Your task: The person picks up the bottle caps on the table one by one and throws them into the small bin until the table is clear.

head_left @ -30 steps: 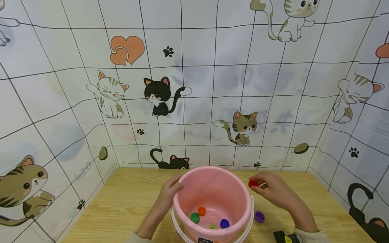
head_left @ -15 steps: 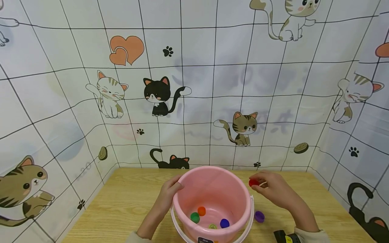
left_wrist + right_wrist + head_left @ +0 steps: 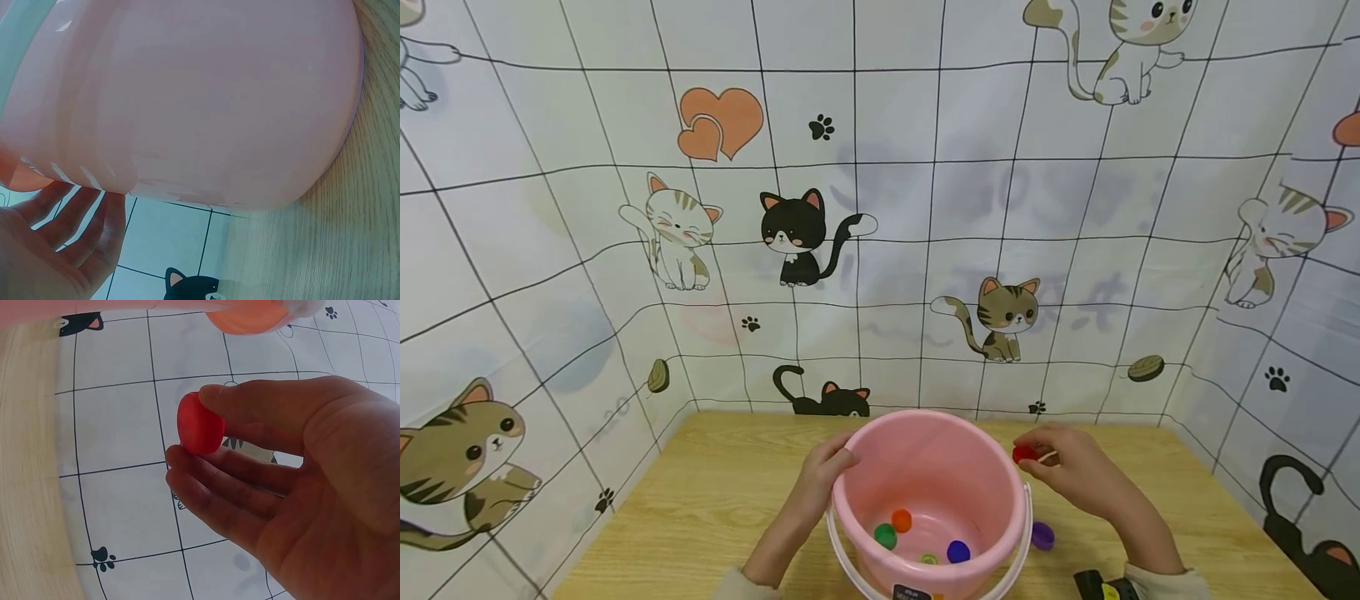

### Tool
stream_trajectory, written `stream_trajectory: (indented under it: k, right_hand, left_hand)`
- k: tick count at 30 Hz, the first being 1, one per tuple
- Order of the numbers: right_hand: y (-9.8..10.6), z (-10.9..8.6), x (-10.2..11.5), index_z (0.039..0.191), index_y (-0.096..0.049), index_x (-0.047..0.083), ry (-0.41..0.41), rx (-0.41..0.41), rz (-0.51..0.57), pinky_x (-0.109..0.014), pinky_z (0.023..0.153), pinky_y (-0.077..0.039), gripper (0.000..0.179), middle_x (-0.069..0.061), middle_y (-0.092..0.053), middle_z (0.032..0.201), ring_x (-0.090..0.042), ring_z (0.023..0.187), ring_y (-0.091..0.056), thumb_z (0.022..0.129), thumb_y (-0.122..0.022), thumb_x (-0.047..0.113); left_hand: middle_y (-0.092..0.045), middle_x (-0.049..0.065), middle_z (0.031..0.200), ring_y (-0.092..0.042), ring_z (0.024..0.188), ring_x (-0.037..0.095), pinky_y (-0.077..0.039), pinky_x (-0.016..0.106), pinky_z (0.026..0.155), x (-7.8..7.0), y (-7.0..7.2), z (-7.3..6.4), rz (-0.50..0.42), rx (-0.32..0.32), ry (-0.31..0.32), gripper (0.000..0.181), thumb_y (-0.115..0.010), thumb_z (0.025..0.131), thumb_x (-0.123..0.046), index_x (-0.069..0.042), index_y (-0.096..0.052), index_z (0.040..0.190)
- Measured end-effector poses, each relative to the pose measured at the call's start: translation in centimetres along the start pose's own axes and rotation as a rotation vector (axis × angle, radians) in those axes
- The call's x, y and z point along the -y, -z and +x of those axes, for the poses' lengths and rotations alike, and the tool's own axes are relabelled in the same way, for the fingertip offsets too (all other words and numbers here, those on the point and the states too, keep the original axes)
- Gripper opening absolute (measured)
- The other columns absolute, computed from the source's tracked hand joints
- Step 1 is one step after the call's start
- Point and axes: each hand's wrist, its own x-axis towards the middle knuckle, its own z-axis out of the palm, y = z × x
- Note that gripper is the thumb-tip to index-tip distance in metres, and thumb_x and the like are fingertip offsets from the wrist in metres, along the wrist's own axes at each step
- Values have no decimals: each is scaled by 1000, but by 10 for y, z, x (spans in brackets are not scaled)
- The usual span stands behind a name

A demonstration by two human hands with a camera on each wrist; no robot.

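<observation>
A pink bucket (image 3: 928, 442) with a white handle (image 3: 848, 567) stands at the front of the table, tipped so its mouth faces me in the head view. My left hand (image 3: 820, 479) grips the left rim, thumb over the edge; in the left wrist view its fingers lie along the outer wall. To the right of the bucket, my right hand (image 3: 1075, 471) pinches a red plastic cap (image 3: 200, 424) between thumb and fingertips, raised above the table. Inside the bucket lie an orange cap (image 3: 901, 521), a green cap (image 3: 885, 536), a blue cap (image 3: 958, 552) and a yellow-green piece (image 3: 928, 560).
A purple cap (image 3: 1042, 536) lies on the wooden table (image 3: 715, 467) beside the bucket, below my right hand. A white cloth wall (image 3: 895, 200) printed with cats and grid lines closes off the back and both sides.
The head view has shifted slightly, so the bucket and wall appear a little further right. Both hands keep their holds on the bucket and the red cap.
</observation>
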Motion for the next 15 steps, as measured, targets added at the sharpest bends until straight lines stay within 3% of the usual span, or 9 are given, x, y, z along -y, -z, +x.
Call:
stream_trajectory:
  k: [6,15]
  right_hand:
    - [-1,-1,1,114,-74,5,7,7,14,-27,75,-62,21,-5,-75,106,-19,93,-71,94,-74,13]
    - [-4,1,-2,114,-74,6,3,2,15,-25,76,-62,21,-5,-74,107,-19,94,-72,95,-73,13]
  left_hand:
    - [-72,28,115,-76,87,34,-65,36,77,1,0,1,-1,8,4,45,-53,98,-20,-2,-63,138]
    - [-71,30,112,-75,87,31,-64,33,76,1,0,1,-4,11,1,45,-53,98,-21,1,-63,136]
